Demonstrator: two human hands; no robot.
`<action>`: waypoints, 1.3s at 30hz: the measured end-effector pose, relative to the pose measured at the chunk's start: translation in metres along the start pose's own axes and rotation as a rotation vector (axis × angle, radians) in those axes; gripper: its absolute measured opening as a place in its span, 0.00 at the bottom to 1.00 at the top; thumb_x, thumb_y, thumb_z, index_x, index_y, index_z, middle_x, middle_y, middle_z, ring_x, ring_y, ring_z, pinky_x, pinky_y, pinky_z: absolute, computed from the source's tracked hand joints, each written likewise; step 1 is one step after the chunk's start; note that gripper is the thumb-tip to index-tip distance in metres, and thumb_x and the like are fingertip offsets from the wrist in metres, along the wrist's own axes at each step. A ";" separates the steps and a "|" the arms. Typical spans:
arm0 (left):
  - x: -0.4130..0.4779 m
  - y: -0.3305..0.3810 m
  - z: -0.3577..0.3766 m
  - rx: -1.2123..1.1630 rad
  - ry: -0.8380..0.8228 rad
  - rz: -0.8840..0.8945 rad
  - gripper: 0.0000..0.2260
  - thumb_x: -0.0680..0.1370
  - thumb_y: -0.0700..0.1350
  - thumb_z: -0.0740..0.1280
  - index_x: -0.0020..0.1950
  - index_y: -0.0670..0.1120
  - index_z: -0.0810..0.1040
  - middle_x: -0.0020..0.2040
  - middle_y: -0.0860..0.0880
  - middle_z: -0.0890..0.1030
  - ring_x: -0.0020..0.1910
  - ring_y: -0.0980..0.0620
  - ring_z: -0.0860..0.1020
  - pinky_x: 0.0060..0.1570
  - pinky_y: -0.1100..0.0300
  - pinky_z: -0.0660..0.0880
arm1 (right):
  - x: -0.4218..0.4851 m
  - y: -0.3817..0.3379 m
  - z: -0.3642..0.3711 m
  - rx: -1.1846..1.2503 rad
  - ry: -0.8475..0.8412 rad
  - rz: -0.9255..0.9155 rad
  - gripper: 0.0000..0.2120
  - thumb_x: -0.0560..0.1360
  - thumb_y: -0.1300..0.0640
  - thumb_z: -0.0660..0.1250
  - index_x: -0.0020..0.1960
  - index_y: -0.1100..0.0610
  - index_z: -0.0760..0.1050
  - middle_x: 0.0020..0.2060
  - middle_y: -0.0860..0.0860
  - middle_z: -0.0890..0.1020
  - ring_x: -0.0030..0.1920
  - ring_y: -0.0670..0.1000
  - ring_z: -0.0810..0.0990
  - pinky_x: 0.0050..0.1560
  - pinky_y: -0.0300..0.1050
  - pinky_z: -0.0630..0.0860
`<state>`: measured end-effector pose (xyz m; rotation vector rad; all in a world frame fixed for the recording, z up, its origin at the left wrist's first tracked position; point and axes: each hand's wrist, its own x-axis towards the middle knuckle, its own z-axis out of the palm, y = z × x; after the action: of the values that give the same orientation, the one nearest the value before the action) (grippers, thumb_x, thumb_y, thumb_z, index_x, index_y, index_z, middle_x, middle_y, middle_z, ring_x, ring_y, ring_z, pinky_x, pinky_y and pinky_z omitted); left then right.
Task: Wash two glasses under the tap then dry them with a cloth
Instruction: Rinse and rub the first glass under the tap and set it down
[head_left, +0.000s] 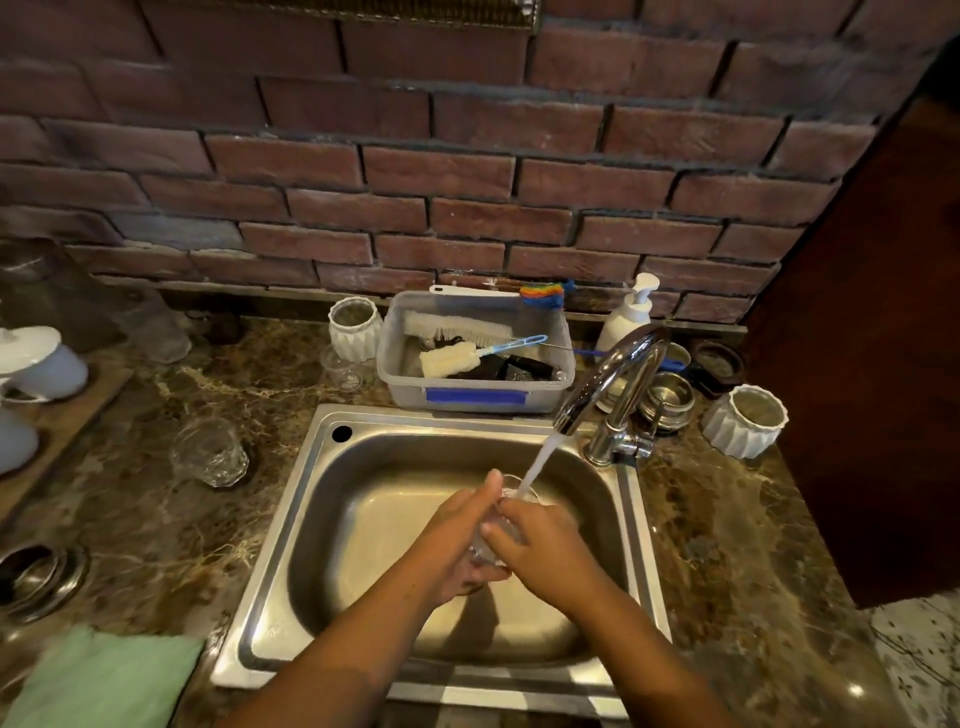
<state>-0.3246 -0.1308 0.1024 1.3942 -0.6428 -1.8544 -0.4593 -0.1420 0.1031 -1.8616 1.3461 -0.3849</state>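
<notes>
Head view: our left hand (460, 551) and right hand (543, 540) both curl round a clear drinking glass (485, 552) beneath the curved chrome tap (608, 379), over the stainless steel sink (332, 525). A second clear faceted glass (210, 452) stands at nine o'clock, a pale green cloth (104, 675) at seven.

A clear glass (511, 522) is tilted over the sink (291, 519), gripped between the left hand (457, 540) and right hand (543, 540), with its rim under water running from the curved chrome tap (605, 382). A second glass (210, 452), clear and ribbed, stands on the marble counter (156, 530) left of the sink. A pale green cloth (104, 678) lies at the counter's near left edge.
</notes>
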 end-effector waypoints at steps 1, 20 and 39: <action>-0.002 0.002 0.002 0.090 0.035 0.006 0.27 0.74 0.68 0.67 0.62 0.50 0.78 0.58 0.44 0.84 0.57 0.43 0.83 0.54 0.42 0.82 | 0.001 -0.002 0.000 0.039 -0.050 0.041 0.08 0.81 0.51 0.62 0.51 0.50 0.80 0.44 0.47 0.84 0.45 0.45 0.81 0.44 0.37 0.74; 0.027 0.025 0.019 1.170 0.416 0.698 0.10 0.84 0.52 0.57 0.55 0.53 0.77 0.49 0.56 0.76 0.46 0.60 0.75 0.45 0.64 0.73 | 0.016 0.001 0.005 1.380 0.250 0.505 0.15 0.82 0.51 0.62 0.60 0.59 0.79 0.54 0.62 0.86 0.54 0.60 0.85 0.58 0.60 0.78; 0.042 0.008 0.009 -0.178 0.285 0.007 0.10 0.82 0.48 0.64 0.52 0.42 0.80 0.44 0.41 0.84 0.40 0.47 0.81 0.37 0.55 0.79 | 0.009 -0.001 0.009 0.251 0.268 0.008 0.16 0.79 0.45 0.62 0.43 0.51 0.83 0.37 0.48 0.86 0.39 0.47 0.83 0.47 0.51 0.80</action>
<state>-0.3374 -0.1687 0.0860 1.4961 -0.3304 -1.6222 -0.4494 -0.1465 0.0964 -1.6373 1.4061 -0.7852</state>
